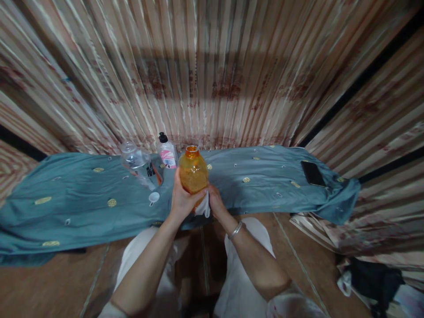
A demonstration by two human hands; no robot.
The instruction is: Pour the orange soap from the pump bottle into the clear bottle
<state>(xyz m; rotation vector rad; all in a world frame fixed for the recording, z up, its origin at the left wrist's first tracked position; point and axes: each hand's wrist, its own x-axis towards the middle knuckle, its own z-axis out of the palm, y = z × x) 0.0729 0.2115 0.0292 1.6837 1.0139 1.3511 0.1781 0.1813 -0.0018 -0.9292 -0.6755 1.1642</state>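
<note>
An amber glass vase [193,170] with a round body and short neck is held up before me, over the front of the cloth-covered table. My left hand [183,198] is wrapped around its left side, thumb across the lower front. On the right, my right hand [215,201] is closed on a white cloth [204,206] against the vase's lower side. Part of the cloth is hidden behind my fingers. Left of the vase stands a clear bottle [167,153] with a black cap and pink label.
A large clear plastic jar [141,165] tilts at the left, with a small white cap [154,197] in front. A black phone [312,173] lies at the right end of the teal cloth [265,194]. A striped curtain [212,79] hangs behind. Dark fabric [376,280] lies on the floor at right.
</note>
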